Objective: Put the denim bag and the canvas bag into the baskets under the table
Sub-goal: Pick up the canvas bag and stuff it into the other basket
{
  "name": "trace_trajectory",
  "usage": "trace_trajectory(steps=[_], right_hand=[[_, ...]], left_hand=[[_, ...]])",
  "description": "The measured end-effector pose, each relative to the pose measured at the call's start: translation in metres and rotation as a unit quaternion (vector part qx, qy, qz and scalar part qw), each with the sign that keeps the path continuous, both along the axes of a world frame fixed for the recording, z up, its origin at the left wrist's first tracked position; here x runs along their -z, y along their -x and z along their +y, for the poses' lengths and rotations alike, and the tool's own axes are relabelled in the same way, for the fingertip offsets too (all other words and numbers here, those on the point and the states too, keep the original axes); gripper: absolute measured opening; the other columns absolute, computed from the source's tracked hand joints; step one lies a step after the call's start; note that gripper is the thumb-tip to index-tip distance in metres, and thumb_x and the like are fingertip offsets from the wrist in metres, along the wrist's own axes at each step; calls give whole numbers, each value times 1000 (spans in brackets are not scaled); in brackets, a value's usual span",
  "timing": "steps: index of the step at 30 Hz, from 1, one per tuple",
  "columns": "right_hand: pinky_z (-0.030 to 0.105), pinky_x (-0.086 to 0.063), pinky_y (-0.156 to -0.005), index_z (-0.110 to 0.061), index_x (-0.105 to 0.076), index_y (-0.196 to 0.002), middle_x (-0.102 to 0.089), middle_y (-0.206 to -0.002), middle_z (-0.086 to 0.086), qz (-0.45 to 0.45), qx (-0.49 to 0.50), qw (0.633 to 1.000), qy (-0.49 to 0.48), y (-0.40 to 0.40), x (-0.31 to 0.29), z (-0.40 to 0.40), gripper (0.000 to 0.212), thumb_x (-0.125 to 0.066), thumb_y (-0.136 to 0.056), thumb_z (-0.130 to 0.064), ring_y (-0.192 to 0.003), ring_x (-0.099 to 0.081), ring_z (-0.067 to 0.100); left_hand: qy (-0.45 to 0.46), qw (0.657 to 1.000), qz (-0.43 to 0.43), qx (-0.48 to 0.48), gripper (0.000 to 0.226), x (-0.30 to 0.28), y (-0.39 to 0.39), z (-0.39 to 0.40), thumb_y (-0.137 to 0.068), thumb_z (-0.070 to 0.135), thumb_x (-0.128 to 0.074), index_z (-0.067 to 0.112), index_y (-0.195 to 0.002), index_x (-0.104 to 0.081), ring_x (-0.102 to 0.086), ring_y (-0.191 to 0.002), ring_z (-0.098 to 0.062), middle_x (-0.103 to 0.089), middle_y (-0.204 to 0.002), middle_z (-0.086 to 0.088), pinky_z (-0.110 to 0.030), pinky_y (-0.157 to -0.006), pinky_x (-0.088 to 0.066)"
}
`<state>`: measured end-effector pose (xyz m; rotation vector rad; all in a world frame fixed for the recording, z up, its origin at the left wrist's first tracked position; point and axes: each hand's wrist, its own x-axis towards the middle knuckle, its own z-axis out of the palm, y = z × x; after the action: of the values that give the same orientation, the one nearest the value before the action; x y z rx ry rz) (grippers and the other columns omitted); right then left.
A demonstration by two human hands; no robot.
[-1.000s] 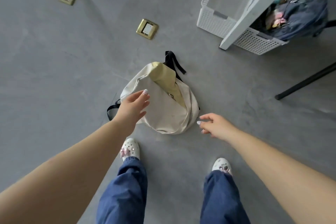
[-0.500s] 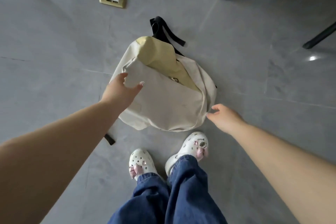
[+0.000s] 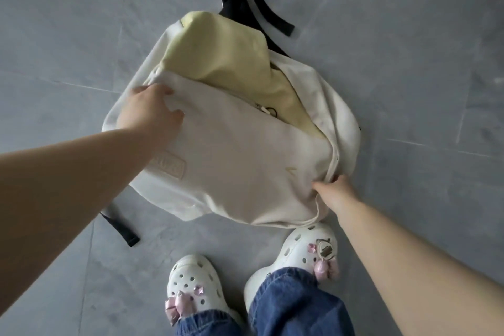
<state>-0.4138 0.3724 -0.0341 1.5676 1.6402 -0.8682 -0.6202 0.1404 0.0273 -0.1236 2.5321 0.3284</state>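
The cream canvas bag [image 3: 240, 161] lies on the grey floor just in front of my feet, with a pale yellow panel [image 3: 218, 49] at its top and black straps [image 3: 256, 5] trailing behind it. My left hand [image 3: 152, 109] grips the bag's upper left edge, fingers curled into the fabric. My right hand [image 3: 336, 194] pinches the seam at the bag's lower right side. The denim bag and the baskets are out of view.
Another black strap end [image 3: 122, 229] sticks out from under the bag at the lower left. My two white clogs [image 3: 196, 284] stand right below the bag, the right one touching its bottom edge. Grey tiled floor surrounds the bag.
I have bent closer, so the bag fills the view and the baskets and table leg have left it. Both hands went from hovering beside the bag to gripping its fabric.
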Motion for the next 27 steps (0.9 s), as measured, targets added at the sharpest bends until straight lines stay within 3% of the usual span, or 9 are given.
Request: trace_trajectory(steps=[4,8,10,13,18,20,23,27], right_hand=[[33,-44,-87,-4,-57,-118,-64,-108,14,49,56,997,15,1,-6,4,40,-63,-84,-25,-108,-60,33],[43,-50,-91,-9,-57,-107,-66,-112,15,115,116,987,-13,3,-26,5,32,-68,-80,-22,-102,-63,35],[51,-51,-92,-11,-52,-105,-66,-113,16,128,179,975,-13,2,-46,5,41,-74,-72,-22,-100,-64,35],[51,-54,-89,-10,-55,-114,-66,-111,15,142,250,957,22,4,-83,6,57,-75,-63,-25,-98,-66,35],[34,-46,-69,-13,-67,-79,-69,-84,15,169,185,968,2,21,-165,27,5,-62,-77,-14,-84,-65,34],[31,-44,-68,-15,-65,-73,-69,-86,15,201,152,968,14,36,-196,40,5,-63,-78,-14,-80,-64,30],[33,-45,-71,-13,-65,-83,-70,-91,14,222,131,965,47,54,-233,55,9,-65,-76,-19,-85,-64,30],[38,-50,-77,-14,-63,-96,-71,-95,16,255,195,940,115,78,-296,73,25,-62,-72,-18,-91,-67,35]], left_hand=[[-3,991,-39,-129,65,-6,8,-5,-80,16,-65,20,-137,-34,-54,-112,-41,-45,-136,-18,-41,-87,-44],[-28,988,-74,-134,74,-29,9,-6,-75,16,-69,16,-140,-34,-58,-109,-40,-56,-127,-14,-41,-79,-50],[-59,985,-77,-141,59,-54,13,-5,-77,15,-70,15,-132,-49,-60,-104,-34,-63,-121,-12,-38,-84,-48],[-91,984,-72,-134,32,-101,23,0,-80,14,-69,16,-112,-67,-57,-88,-26,-66,-99,-6,-29,-78,-41],[-114,989,-52,-81,17,-173,44,20,-83,18,-66,17,-99,-72,-60,-85,-29,-67,-90,-7,-30,-74,-42],[-123,989,-45,-71,14,-196,50,29,-85,19,-64,17,-96,-72,-60,-83,-28,-67,-88,-7,-29,-72,-41],[-151,983,-30,-99,8,-224,48,40,-85,20,-64,19,-89,-70,-60,-82,-30,-68,-87,-7,-30,-69,-42],[-185,974,15,-134,6,-269,37,61,-85,20,-63,16,-89,-65,-56,-82,-27,-64,-87,-3,-33,-66,-40]])
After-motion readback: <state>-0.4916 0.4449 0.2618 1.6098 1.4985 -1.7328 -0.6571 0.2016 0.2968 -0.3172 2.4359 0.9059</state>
